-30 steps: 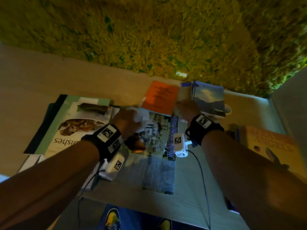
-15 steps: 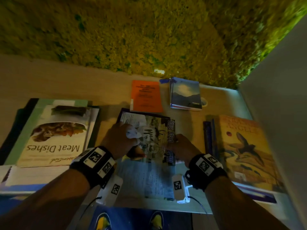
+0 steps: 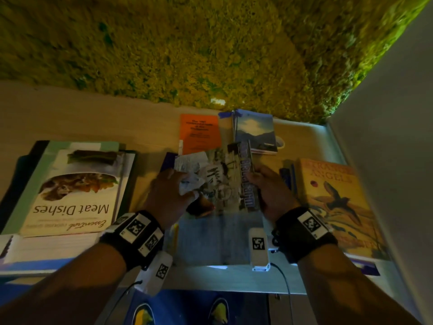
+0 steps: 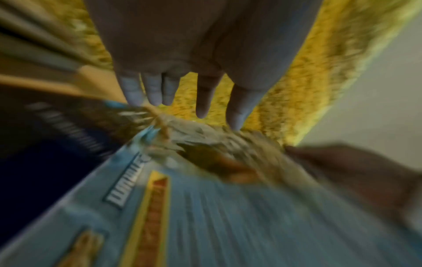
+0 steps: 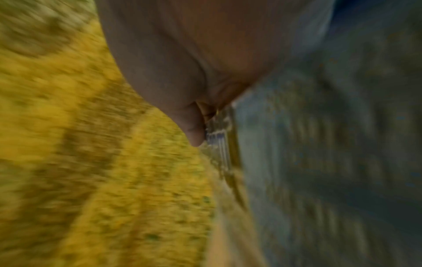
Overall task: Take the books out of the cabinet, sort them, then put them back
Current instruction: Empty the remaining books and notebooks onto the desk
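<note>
A magazine (image 3: 225,198) with a torn, crumpled cover lies in the middle of the wooden shelf (image 3: 93,118), its right edge lifted. My left hand (image 3: 171,193) rests on its left side by the crumpled paper; in the left wrist view its fingers (image 4: 202,101) hang straight over the magazine (image 4: 228,207). My right hand (image 3: 269,191) grips the right edge, with the thumb (image 5: 194,133) pressed against the magazine's edge (image 5: 219,144) and the other fingers hidden. Both wrist views are blurred.
A "Meat Dishes" cookbook (image 3: 70,191) tops a stack at left. An orange booklet (image 3: 199,133) and a blue landscape book (image 3: 254,133) lie behind. At right lie a yellow "Angels" book (image 3: 337,195), thin blue books (image 3: 287,177) and a white side wall (image 3: 386,137). A mossy panel (image 3: 210,55) closes the back.
My right hand has left the blue landscape book, come back to the magazine's right edge and taken hold of it. That edge has risen. My left hand stays on the magazine.
</note>
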A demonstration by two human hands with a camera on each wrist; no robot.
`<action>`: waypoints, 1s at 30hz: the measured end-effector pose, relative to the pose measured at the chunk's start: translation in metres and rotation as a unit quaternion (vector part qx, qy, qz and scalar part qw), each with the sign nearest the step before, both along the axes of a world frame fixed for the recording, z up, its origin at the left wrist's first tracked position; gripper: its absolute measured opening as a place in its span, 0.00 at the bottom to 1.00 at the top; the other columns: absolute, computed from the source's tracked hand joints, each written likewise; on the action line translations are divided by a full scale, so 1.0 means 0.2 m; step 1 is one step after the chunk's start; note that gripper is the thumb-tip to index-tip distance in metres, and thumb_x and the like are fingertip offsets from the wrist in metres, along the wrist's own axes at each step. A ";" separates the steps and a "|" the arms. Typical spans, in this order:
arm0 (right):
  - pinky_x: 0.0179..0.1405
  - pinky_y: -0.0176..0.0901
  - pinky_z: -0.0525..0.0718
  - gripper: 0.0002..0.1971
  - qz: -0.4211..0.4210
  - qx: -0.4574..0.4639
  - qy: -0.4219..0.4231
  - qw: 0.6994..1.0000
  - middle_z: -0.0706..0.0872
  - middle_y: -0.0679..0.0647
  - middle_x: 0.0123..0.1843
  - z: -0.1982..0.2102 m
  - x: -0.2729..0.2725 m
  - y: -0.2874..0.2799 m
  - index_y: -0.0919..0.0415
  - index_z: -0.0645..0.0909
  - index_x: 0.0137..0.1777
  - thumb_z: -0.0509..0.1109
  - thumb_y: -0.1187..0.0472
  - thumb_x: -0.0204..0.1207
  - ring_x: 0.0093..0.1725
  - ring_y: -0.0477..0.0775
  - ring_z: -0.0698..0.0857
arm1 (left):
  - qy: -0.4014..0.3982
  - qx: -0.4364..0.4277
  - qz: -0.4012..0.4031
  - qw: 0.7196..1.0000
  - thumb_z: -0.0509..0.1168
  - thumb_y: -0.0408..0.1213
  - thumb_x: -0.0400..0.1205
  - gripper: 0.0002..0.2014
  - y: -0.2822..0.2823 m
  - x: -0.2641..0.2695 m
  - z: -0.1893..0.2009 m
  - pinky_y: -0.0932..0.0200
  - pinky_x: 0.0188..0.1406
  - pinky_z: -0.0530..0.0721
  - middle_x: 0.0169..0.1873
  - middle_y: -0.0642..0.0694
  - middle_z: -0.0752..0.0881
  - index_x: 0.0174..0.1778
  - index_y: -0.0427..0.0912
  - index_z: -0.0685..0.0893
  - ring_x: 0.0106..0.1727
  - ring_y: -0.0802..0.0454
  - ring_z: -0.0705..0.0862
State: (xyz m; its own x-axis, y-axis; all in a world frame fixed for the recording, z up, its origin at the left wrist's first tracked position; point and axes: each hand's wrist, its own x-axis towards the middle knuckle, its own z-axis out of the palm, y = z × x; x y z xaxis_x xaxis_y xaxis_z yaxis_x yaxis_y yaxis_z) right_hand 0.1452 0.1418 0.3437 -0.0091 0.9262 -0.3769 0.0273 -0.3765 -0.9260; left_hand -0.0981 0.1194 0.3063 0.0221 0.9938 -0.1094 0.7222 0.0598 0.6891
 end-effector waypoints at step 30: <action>0.52 0.57 0.84 0.11 0.185 0.066 -0.337 0.921 0.89 0.63 0.47 -0.01 -0.17 0.26 0.59 0.86 0.45 0.65 0.58 0.85 0.47 0.64 0.86 | -0.237 -0.070 0.136 0.959 0.79 0.39 0.75 0.38 0.19 -0.39 0.01 0.32 0.64 0.83 0.67 0.38 0.83 0.78 0.40 0.70 0.66 0.33 0.83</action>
State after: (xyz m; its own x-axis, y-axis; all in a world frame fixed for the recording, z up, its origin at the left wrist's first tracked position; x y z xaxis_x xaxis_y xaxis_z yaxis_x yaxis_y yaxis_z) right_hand 0.1119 0.1931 0.3421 -0.1386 0.9451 -0.2959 0.7167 -0.1104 -0.6886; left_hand -0.1767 0.1576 0.3085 -0.1563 0.9461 -0.2837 0.2750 0.3176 0.9075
